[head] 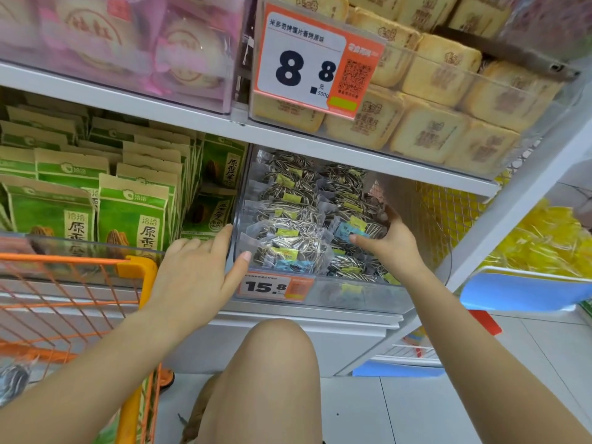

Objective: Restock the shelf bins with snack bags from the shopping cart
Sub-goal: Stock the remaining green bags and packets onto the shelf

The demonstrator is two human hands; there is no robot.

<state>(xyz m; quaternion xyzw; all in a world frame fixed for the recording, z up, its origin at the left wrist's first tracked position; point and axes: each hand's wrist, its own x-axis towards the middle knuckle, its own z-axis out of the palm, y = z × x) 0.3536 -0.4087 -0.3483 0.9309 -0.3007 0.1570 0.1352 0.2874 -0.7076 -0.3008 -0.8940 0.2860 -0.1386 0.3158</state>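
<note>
Clear plastic makes the walls of the bin (238, 200) in the centre of the frame, on the lower shelf (320, 318). It is filled with small see-through snack bags (288, 241) of striped sunflower seeds, each with a yellow or blue label. A price tag (275, 286) reading 15.8 sits on the bin front. The orange shopping cart (64, 283) is at the lower left, cut off by the frame edge; one dark seed bag (14, 382) inside it is blurred.

The right hand (389, 241), right of centre, is curled around a seed bag on the right side of the bin; its fingertips are partly hidden behind the bags. The left hand (198, 267) is spread flat, with fingers on the left wall and front edge of the bin, holding nothing. Green bags (133, 213) stand in the neighbouring bin at the left.
</note>
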